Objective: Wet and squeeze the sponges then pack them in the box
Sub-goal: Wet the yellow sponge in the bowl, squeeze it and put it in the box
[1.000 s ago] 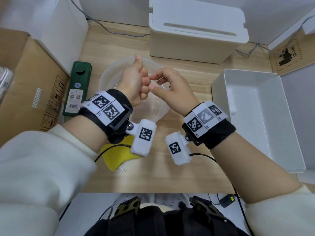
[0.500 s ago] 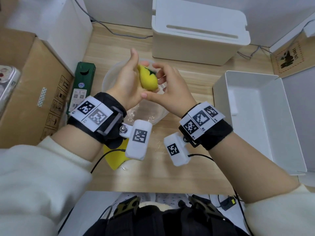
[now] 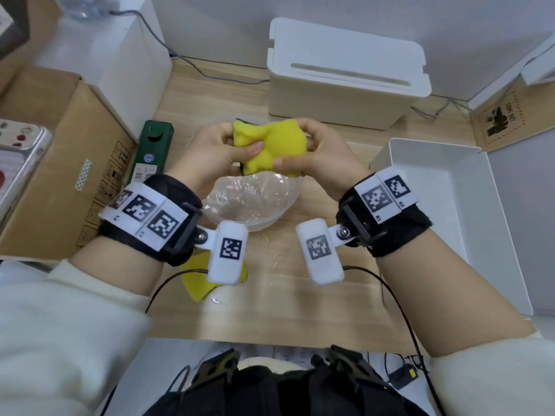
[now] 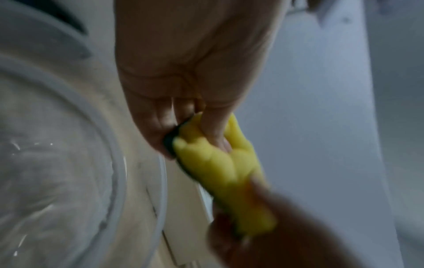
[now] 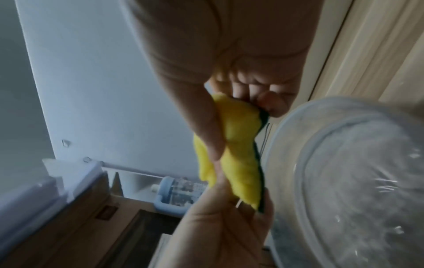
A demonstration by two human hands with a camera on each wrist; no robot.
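Note:
A yellow sponge [image 3: 271, 145] with a dark green scouring side is crumpled between both hands above the clear bowl [image 3: 252, 202] of water. My left hand [image 3: 216, 151] pinches its left end, thumb pressed into the yellow face. My right hand [image 3: 318, 154] pinches its right end, thumb on the lower edge. In the left wrist view the sponge [image 4: 220, 168] bulges past my left hand [image 4: 195, 127]. In the right wrist view the sponge [image 5: 236, 150] stretches between my right hand [image 5: 227, 112] and the other hand. A second yellow sponge [image 3: 198, 280] lies on the table under my left wrist. The open white box [image 3: 426, 205] stands at the right.
A white lidded case [image 3: 345, 76] stands behind the bowl. A green carton [image 3: 150, 151] and a cardboard box [image 3: 60, 163] lie at the left, beside a white block [image 3: 114, 61]. Water drops [image 3: 276, 259] spot the wooden table [image 3: 285, 304] in front of the bowl.
One second ago the sponge was hidden in my closed left fist. Since then both hands have spread it out above the bowl, each now holding one end.

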